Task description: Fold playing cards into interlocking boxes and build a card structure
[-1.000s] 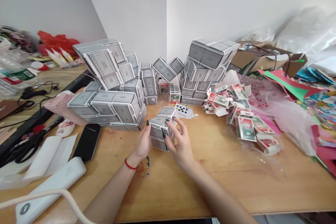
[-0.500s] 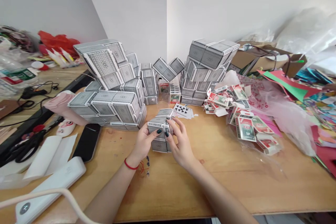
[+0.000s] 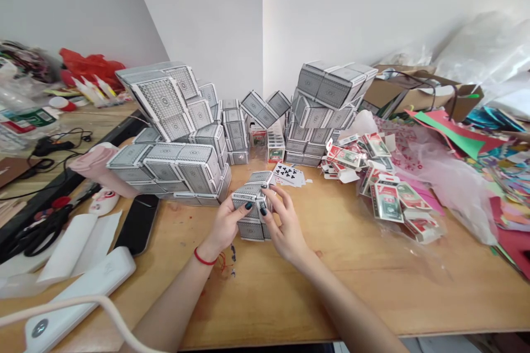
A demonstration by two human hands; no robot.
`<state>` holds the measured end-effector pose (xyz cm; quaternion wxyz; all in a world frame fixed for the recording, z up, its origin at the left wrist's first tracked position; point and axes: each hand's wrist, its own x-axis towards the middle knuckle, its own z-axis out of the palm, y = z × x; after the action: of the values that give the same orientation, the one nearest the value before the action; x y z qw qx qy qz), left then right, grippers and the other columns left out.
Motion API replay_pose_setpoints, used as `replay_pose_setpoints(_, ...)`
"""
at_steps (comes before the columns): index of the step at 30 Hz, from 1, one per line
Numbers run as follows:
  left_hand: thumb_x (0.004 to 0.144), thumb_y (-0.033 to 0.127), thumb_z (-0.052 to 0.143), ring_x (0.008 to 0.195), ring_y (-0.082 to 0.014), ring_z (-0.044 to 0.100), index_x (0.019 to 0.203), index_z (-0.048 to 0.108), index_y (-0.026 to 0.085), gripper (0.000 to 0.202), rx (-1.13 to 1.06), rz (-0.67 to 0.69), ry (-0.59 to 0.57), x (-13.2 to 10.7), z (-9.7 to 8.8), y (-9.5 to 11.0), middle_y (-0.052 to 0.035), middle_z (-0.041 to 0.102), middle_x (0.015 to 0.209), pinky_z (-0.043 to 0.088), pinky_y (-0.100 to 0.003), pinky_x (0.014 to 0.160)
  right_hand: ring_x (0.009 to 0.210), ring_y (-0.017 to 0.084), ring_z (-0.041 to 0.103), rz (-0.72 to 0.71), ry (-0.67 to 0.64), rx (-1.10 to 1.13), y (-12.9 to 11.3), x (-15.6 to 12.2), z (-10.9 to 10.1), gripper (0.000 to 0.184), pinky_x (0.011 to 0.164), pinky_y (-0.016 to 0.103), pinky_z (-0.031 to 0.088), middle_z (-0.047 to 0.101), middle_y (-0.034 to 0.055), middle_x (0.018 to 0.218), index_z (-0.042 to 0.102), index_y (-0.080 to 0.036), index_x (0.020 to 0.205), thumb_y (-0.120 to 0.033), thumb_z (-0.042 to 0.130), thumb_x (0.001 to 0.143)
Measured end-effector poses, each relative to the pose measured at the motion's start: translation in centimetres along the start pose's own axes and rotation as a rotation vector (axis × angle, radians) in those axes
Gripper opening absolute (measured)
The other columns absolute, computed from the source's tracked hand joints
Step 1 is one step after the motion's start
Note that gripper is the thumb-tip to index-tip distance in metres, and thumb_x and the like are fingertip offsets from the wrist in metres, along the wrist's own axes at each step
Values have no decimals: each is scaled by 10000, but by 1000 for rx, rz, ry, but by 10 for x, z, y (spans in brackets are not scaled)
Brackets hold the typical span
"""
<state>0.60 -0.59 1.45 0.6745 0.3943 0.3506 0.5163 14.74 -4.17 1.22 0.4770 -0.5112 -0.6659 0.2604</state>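
Note:
A small block of folded playing cards (image 3: 252, 231), grey patterned backs outward, stands on the wooden table between my hands. My left hand (image 3: 226, 225) grips its left side, thumb lying across the front. On the right side, my right hand (image 3: 284, 223) pinches the block near its upper corner with thumb and fingers. The fingers behind the block are partly hidden. Just beyond it lie loose playing cards (image 3: 289, 175), face up. Larger stacks of the same card blocks rise behind, one at left (image 3: 165, 162) and one at right (image 3: 323, 99).
Card boxes (image 3: 389, 201) lie heaped on clear plastic at right. To the left are a black phone (image 3: 138, 224), a white device (image 3: 83, 298) with a pale cable (image 3: 103, 306), scissors (image 3: 52, 226) and a paper roll (image 3: 70, 245). A paper bag (image 3: 406, 94) sits at the back right.
My left hand has shifted very slightly left, its thumb moving a little along the block's front. The right hand and the surrounding stacks look the same.

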Motion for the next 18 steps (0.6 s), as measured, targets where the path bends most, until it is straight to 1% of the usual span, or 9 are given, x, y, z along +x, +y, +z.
replay_pose_setpoints(6, 635, 206, 666, 909, -221, 575, 911, 611, 154, 286, -4, -14, -7, 0, -1, 0, -61, 655, 937, 415, -342, 816, 1115, 215, 421, -26, 9, -21, 2, 0, 0, 406, 907, 383, 410, 353, 62, 1265, 401, -311, 1238, -272, 429, 834)
replay_pose_setpoints(13, 651, 207, 656, 964, -224, 554, 925, 606, 158, 283, -23, -30, -50, -2, -2, 2, -59, 643, 980, 409, -344, 842, 1129, 216, 411, -41, 8, -17, 1, 1, -4, 416, 914, 383, 404, 350, 49, 1282, 418, -316, 1232, -258, 454, 822)
replay_pose_setpoints(18, 674, 280, 637, 982, -227, 546, 971, 602, 171, 318, -63, -36, -16, -2, -2, 1, -55, 638, 991, 406, -355, 859, 1099, 213, 447, -50, 19, -20, -1, 2, -6, 406, 895, 376, 420, 372, 52, 1276, 436, -320, 1219, -260, 461, 819)
